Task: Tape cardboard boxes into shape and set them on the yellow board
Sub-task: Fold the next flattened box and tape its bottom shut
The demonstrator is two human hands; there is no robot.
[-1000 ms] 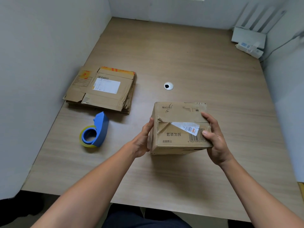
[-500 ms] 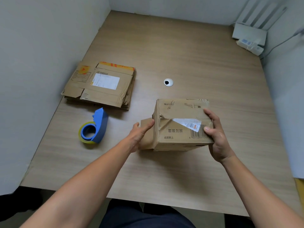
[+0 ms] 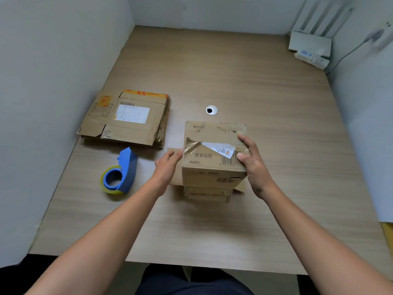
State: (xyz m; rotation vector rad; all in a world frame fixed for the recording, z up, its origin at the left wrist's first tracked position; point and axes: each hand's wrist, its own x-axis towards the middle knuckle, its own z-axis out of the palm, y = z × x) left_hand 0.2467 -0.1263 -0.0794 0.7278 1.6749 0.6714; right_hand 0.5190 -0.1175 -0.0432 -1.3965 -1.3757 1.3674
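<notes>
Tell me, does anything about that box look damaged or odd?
Yes. The box looks worn. The white label on top is torn and half peeled, old tape is crumpled beside it, and loose flaps stick out unsealed.

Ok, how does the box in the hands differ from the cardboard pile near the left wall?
The box is opened into shape; the cardboard pile lies folded flat. The left hand touches the box's side flap and the right hand grips its right edge; nothing touches the cardboard pile. The box's white label is torn and peeling; the pile's lies smooth. Both are brown cardboard.
</notes>
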